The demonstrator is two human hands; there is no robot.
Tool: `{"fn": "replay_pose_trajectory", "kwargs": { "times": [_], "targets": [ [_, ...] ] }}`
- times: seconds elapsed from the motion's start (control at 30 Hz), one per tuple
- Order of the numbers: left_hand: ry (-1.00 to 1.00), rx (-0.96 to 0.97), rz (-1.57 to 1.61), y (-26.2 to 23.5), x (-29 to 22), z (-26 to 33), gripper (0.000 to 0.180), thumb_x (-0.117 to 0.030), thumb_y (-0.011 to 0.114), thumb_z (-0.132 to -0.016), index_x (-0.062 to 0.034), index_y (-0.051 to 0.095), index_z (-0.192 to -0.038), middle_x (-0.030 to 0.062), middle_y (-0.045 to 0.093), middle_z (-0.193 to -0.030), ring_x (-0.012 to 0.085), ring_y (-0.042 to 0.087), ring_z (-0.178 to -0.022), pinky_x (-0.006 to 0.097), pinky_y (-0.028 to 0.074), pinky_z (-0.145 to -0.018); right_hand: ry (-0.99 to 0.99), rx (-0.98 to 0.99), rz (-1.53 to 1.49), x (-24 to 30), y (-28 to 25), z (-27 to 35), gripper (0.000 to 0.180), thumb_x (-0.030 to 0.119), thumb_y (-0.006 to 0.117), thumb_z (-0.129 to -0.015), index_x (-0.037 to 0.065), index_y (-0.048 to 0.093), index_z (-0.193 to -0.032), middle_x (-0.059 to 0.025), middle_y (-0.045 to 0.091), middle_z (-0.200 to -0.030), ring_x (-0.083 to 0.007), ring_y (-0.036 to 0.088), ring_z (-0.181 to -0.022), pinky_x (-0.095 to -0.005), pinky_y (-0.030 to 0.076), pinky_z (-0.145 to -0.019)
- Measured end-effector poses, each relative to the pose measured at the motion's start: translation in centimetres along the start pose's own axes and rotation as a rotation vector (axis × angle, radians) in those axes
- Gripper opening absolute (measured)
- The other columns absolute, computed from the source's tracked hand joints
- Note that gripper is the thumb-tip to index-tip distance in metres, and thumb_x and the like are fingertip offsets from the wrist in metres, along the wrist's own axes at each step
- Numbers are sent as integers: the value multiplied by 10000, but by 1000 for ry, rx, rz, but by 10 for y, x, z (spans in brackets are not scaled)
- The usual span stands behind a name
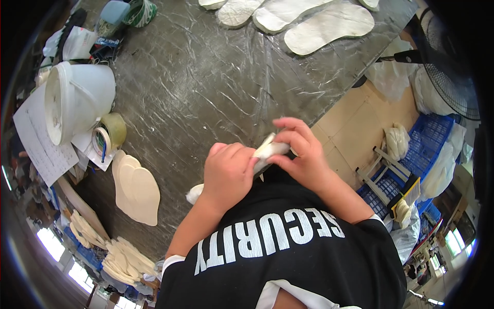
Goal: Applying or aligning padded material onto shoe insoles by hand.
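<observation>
Over the table edge (329,103), close against the black shirt (288,247): left hand (227,174) fisted around a white insole (270,151), right hand (303,152) pinching its upper end. Off left, stacked insoles (136,188), tape roll (109,133), tipped white bucket (77,98).

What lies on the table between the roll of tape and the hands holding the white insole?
In the head view, a stack of cream foam insoles lies between the tape roll and the left hand.
</observation>
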State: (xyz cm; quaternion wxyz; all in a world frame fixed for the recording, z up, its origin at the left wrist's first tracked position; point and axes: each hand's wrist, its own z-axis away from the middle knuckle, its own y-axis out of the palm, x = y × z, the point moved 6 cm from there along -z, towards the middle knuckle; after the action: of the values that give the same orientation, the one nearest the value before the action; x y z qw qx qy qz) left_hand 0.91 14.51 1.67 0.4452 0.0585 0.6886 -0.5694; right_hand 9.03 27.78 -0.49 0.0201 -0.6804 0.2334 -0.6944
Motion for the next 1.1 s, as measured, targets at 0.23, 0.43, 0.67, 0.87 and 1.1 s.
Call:
{"fn": "replay_pose_trajectory", "kwargs": {
  "times": [0.23, 0.43, 0.67, 0.87, 1.1],
  "targets": [
    [84, -147, 131, -36, -2, 15, 189, 6, 691, -704, -40, 669, -886, 74, 623, -741, 257, 585, -670, 369, 421, -685, -38, -24, -151, 12, -17, 2, 416, 175, 884, -623, 61, 623, -926, -112, 562, -1051, -259, 581, -965, -337, 496, -809],
    [162, -176, 171, -54, -19, 24, 174, -25, 712, -735, -32, 671, -904, 66, 627, -754, 237, 563, -619, 373, 412, -681, -139, 40, -302, 46, -14, -5, 351, 128, 868, -645, 59, 646, -907, -114, 528, -1118, -257, 554, -1013, -346, 489, -848],
    [267, -209, 149, -68, -33, 31, 126, -116, 699, -821, -40, 678, -920, 57, 638, -774, 220, 566, -627, 374, 415, -672, -306, 42, -281, 73, -22, -12, 251, -35, 745, -639, 56, 645, -850, -93, 623, -1092, -292, 567, -1021, -367, 495, -808],
    [315, -250, 134, -79, -41, 38, 139, -140, 704, -833, -38, 674, -922, 59, 666, -820, 210, 577, -643, 365, 422, -664, -383, 94, -265, 86, -22, -14, 144, 10, 717, -740, 59, 626, -841, -70, 680, -975, -281, 586, -962, -390, 491, -828],
    [342, -370, 214, -87, -42, 49, 131, -124, 664, -882, -6, 661, -939, 93, 653, -803, 232, 584, -641, 364, 442, -638, -421, 129, -364, 99, -19, -19, 121, -5, 700, -724, 44, 626, -807, -72, 677, -941, -272, 603, -914, -369, 499, -780]
  ]
}}
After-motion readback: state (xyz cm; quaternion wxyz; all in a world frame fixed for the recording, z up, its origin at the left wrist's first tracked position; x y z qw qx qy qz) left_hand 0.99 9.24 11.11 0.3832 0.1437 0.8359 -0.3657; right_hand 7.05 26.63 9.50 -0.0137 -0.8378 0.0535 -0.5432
